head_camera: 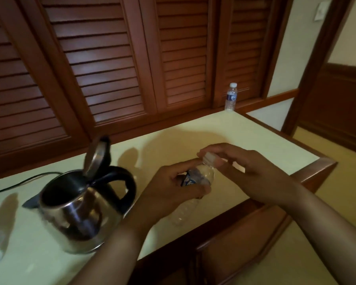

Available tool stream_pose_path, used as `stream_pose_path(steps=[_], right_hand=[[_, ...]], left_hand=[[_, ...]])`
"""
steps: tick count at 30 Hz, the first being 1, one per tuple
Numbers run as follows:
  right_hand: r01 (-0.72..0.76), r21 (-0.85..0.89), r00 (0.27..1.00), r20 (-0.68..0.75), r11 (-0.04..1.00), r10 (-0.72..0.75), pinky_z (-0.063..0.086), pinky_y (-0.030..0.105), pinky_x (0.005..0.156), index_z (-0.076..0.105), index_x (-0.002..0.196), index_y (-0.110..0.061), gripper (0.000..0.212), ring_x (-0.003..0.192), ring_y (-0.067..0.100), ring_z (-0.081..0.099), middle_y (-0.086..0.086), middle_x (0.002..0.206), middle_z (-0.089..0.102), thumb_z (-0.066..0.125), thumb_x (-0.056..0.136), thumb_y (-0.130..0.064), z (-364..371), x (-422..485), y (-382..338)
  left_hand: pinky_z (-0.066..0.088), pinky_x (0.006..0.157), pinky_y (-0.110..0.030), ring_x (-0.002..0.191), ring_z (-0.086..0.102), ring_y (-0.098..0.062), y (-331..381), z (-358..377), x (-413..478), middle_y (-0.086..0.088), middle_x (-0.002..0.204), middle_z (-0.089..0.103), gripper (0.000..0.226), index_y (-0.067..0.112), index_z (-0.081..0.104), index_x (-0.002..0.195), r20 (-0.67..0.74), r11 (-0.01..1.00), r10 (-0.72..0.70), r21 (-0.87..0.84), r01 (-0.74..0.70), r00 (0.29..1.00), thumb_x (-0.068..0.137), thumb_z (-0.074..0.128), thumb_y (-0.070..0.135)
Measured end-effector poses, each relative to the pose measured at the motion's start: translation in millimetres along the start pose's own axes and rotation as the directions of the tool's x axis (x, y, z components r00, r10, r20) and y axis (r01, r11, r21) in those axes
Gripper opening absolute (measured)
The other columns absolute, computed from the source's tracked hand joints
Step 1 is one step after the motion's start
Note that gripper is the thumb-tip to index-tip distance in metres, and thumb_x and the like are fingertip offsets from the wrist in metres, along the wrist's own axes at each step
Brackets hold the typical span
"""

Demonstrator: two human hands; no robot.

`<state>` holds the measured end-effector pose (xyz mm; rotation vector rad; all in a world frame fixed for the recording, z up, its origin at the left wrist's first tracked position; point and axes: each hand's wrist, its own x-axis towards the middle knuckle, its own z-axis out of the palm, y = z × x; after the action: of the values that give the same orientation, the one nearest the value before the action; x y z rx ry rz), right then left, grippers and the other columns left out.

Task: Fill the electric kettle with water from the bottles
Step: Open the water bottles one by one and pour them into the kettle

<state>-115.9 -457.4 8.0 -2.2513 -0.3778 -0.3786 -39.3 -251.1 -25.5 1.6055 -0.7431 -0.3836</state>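
The left hand [173, 186] is wrapped round the middle of a small clear plastic bottle [201, 174], held tilted just above the table [255, 136] near its front edge. The fingers of the right hand [245, 167] pinch its white cap [210, 156], which is on the neck. The thin, ribbed plastic will likely give under a tight squeeze, so once the cap is off a firm grip could push water out. Holding it at the label band, as now, looks safest. How full it is I cannot tell. The steel kettle [76, 212] stands on the table just left of the left hand. Its lid [97, 157] is tipped up, the mouth is open and the black handle [125, 182] faces the hands. It looks stiff and steady, and will grow heavy as it fills. The raised lid stands at the back of the mouth, so pouring from the front or side should clear it. A black cord [19, 183] trails off to the left. A second capped bottle [231, 97] stands upright at the far corner, well apart, before the slatted wooden doors [111, 58].
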Motion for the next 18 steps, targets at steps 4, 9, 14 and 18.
stream_pose_path(steps=[4, 9, 14, 18], right_hand=[[0.103, -0.237, 0.991, -0.058, 0.966, -0.120, 0.045, 0.017, 0.077, 0.072, 0.109, -0.026, 0.023, 0.097, 0.007, 0.063, -0.020, 0.105, 0.070, 0.060, 0.098, -0.042, -50.6, 13.7, 47.9], [0.190, -0.471, 0.982, 0.097, 0.861, -0.164, 0.037, 0.014, 0.074, 0.066, 0.088, -0.027, 0.040, 0.079, 0.003, 0.049, -0.017, 0.082, 0.056, 0.046, 0.095, -0.061, -109.2, 36.0, 90.6], [0.096, -0.483, 0.993, -0.008, 0.870, -0.114, 0.038, 0.027, 0.063, 0.046, 0.060, -0.026, 0.051, 0.053, 0.012, 0.046, -0.004, 0.053, 0.046, 0.038, 0.103, -0.051, -134.9, 60.0, 138.4], [-0.342, -0.228, 0.940, -0.083, 0.912, 0.332, 0.042, 0.035, 0.059, 0.051, 0.062, 0.000, 0.067, 0.049, 0.020, 0.044, 0.011, 0.053, 0.045, 0.042, 0.103, -0.052, -146.9, 82.5, 159.7]], left_hand=[[0.061, 0.081, -0.032, 0.088, 0.075, -0.016, -3.7, 29.0, 54.3, -0.005, 0.102, 0.079, 0.045, 0.019, 0.077, 0.122, 0.008, 0.997, -0.008, 0.072, 0.007, 1.000, 0.081, 0.087, 0.003], [0.059, 0.078, -0.031, 0.088, 0.075, -0.023, 8.3, 62.1, 112.8, -0.002, 0.097, 0.079, 0.038, 0.024, 0.080, 0.113, 0.053, 0.983, 0.060, 0.168, -0.068, 0.997, 0.079, 0.090, 0.013], [0.049, 0.064, -0.024, 0.071, 0.062, -0.008, 9.0, 97.0, 164.7, 0.008, 0.085, 0.068, 0.027, 0.026, 0.077, 0.096, -0.018, 0.851, 0.276, 0.470, -0.236, 0.961, 0.075, 0.093, 0.029], [0.062, 0.066, -0.032, 0.083, 0.073, -0.018, 1.2, 121.0, 202.2, 0.004, 0.110, 0.074, 0.059, 0.020, 0.072, 0.124, -0.142, 0.522, 0.472, 0.840, -0.146, 0.870, 0.077, 0.074, 0.055]])
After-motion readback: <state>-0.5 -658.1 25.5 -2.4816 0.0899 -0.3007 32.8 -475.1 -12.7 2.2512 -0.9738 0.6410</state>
